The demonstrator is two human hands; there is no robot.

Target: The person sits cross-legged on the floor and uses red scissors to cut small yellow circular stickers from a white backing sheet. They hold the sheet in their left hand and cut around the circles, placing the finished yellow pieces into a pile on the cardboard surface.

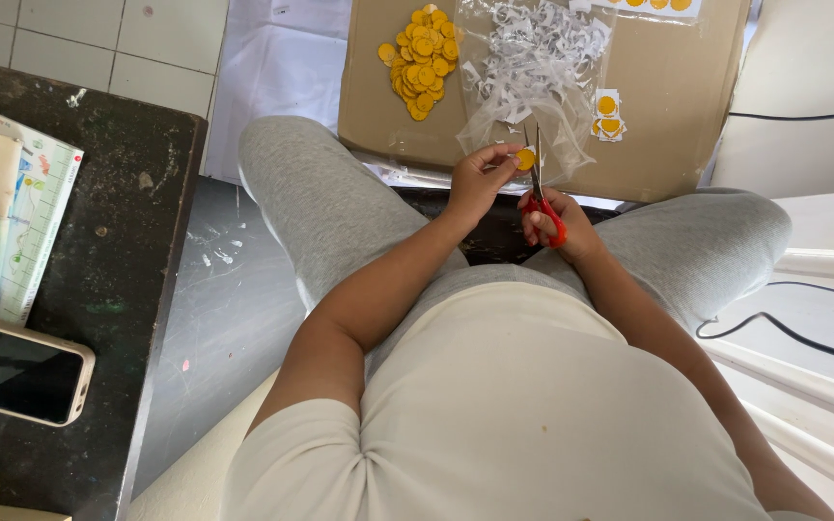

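My left hand (pixel 480 178) pinches a small yellow paper disc (pixel 525 158) with a white edge. My right hand (pixel 557 227) grips red-handled scissors (pixel 541 193), whose blades point up and meet the disc. Both hands hover above my lap, just in front of a flat brown cardboard sheet (pixel 678 87). On the cardboard lie a pile of cut yellow discs (pixel 422 63), a clear plastic bag of white paper trimmings (pixel 533 68) and a small piece of paper with uncut yellow discs (pixel 608 114).
A dark table (pixel 118 241) stands at the left with a phone (pixel 16 371) and printed paper sheets (pixel 21 212) on it. Black cables (pixel 784 328) run across white surfaces at the right. Another strip of yellow discs (pixel 653 5) sits at the cardboard's far edge.
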